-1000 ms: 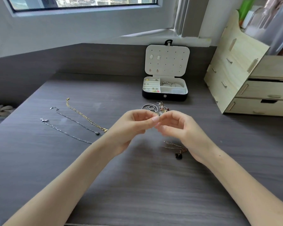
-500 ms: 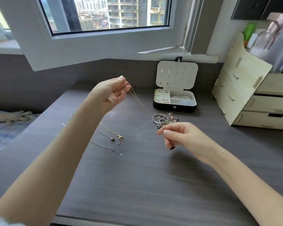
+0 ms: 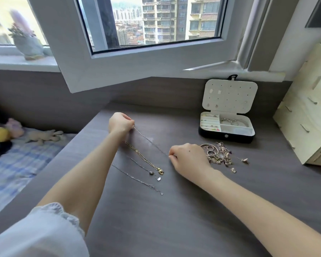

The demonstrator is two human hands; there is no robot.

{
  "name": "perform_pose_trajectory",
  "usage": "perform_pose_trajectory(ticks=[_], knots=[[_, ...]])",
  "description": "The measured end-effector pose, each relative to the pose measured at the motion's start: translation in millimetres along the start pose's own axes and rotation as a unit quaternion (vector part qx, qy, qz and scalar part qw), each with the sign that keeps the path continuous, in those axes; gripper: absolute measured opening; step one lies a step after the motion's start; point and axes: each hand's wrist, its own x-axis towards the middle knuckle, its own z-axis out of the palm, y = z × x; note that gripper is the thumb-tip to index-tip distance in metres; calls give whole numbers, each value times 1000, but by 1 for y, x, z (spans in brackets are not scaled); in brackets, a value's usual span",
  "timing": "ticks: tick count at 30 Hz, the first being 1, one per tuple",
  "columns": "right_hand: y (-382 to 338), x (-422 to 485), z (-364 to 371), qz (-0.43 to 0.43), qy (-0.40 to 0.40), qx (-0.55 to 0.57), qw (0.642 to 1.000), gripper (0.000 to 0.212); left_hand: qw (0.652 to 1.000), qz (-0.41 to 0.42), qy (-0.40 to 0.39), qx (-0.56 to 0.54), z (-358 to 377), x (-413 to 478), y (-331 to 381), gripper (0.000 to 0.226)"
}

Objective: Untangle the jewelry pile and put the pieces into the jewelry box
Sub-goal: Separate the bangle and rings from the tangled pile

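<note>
Near desk edge, left grip and right grip pinch ends of one chain.

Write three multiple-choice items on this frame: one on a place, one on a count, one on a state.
1. Where is the pile?
A. on the desk, in front of the box
B. inside the box
C. on the windowsill

2. How many necklaces lie laid out beside the held chain?
A. one
B. three
C. six

3. How is the lid?
A. shut
B. off, lying flat
C. open, upright

Key: A, the pile sits on bare desk in front of the box; B, one gold and two silver lie side by side; C, the lid stands up behind the compartments.
</note>
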Motion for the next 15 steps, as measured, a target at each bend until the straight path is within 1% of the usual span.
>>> perform_pose_trajectory(ticks=[2, 5, 7, 9, 10, 12, 14, 15], knots=[[-3, 2, 4, -21, -2, -34, 999, 27, 998, 13, 3, 60, 2, 4, -4, 12], [-3, -3, 8, -56, 8, -53, 997, 30, 993, 22, 11, 114, 6, 7, -7, 16], [-1, -8, 7, -69, 12, -54, 996, 34, 985, 42, 23, 167, 9, 7, -6, 26], [5, -15, 7, -69, 40, -40, 996, 37, 973, 74, 43, 215, 12, 3, -2, 31], [9, -20, 7, -67, 66, -31, 995, 36, 970, 91, 50, 222, 14, 0, 1, 31], [22, -32, 1, -46, 125, -27, 991, 26, 969, 136, 53, 199, 19, -14, 12, 27], [42, -46, -6, -6, 171, -23, 985, 12, 971, 191, 30, 138, 26, -41, 27, 20], [54, -54, -9, 18, 182, -11, 983, 8, 969, 219, 7, 111, 30, -58, 34, 16]])
